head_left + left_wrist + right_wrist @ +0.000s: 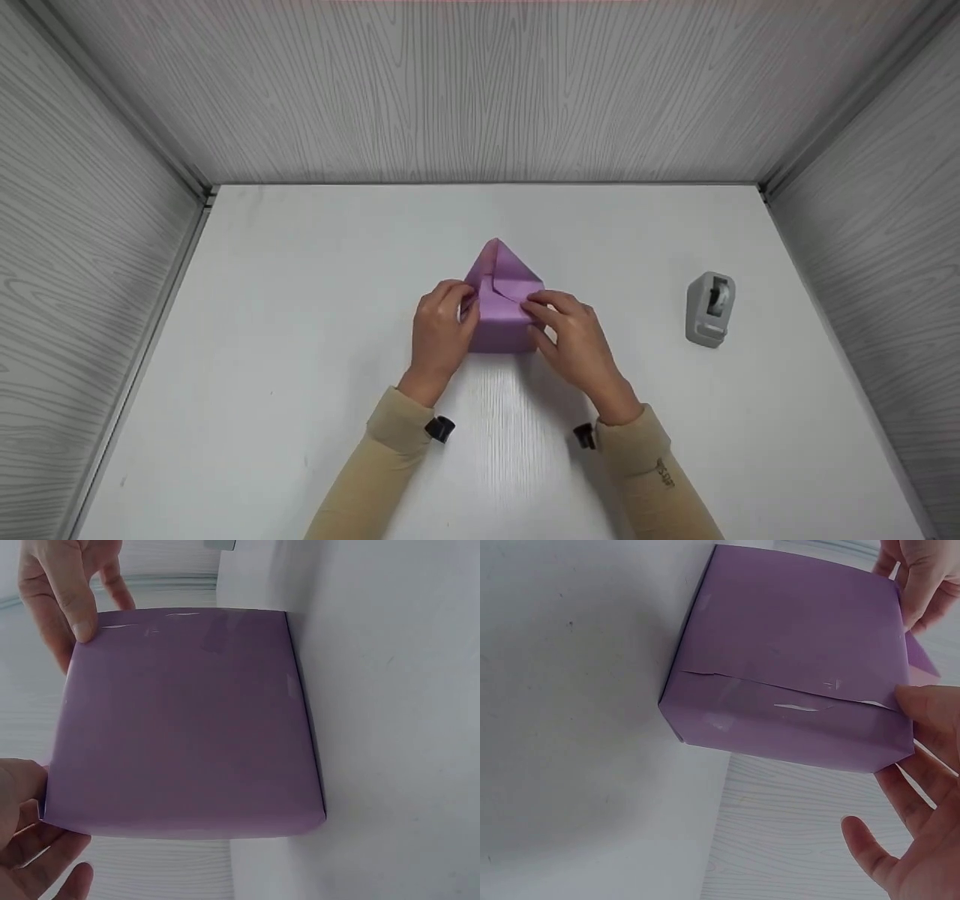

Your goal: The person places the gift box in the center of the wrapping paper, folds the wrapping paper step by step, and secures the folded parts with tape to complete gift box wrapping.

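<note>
A box wrapped in purple paper [504,335] stands upright in the middle of the white table. At its top the paper is folded, and a pointed triangular flap [517,268] sticks up toward the back. My left hand [439,326] pinches the folded paper at the top left edge. On the other side, my right hand [574,334] grips the top right edge, its fingers on the fold and thumb against the side. In the right wrist view, an overlapping paper seam with shiny clear tape [799,706] runs along the box's side.
A grey tape dispenser [709,309] with a roll stands on the right of the white table [300,262]. Grey wood-grain panels [480,90] rise behind the table and at both sides.
</note>
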{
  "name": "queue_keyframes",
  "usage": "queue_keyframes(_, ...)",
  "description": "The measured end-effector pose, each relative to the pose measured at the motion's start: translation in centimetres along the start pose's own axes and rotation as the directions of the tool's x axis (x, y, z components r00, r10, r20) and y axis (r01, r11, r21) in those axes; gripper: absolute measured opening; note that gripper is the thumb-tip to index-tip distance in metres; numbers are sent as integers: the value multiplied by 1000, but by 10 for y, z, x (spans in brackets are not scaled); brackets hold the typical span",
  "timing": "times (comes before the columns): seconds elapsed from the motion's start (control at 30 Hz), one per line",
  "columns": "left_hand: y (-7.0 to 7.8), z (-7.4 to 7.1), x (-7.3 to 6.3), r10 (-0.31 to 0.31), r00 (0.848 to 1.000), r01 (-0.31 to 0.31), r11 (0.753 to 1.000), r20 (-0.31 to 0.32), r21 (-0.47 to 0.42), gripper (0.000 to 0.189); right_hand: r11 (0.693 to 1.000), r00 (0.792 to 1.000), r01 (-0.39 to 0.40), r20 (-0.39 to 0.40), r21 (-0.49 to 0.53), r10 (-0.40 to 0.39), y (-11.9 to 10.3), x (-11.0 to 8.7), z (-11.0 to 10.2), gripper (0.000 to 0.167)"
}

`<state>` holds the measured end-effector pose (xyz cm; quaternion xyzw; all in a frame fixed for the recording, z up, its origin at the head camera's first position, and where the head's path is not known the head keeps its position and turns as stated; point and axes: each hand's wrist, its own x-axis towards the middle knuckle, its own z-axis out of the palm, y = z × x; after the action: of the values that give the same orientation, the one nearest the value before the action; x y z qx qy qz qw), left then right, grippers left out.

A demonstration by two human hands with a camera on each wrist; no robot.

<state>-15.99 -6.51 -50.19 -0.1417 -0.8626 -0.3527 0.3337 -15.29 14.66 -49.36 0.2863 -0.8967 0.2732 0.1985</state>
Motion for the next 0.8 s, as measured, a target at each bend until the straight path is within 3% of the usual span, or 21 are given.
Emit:
queue_keyframes(0.1,0,1,2,31,999,-31,1000,-17,2,6,1000,1000,3,-5,4,-3,1,0,0,29)
queue_keyframes(0.23,-2,2,2,91,996,-91,996,7,-15,6,1000,1000,15,-10,7,-15,2,0,1,29)
queue_keyframes(0.57,-5,3,1,128,985,-125,992,120,-27,9,1000,1000,9,-5,-5,-9,2,-1,1,29)
queue_keyframes(0.8,-3,2,-4,151,956,-168,985,252,48,25,1000,1000,9,-4,-10,-9,1,0,1,31)
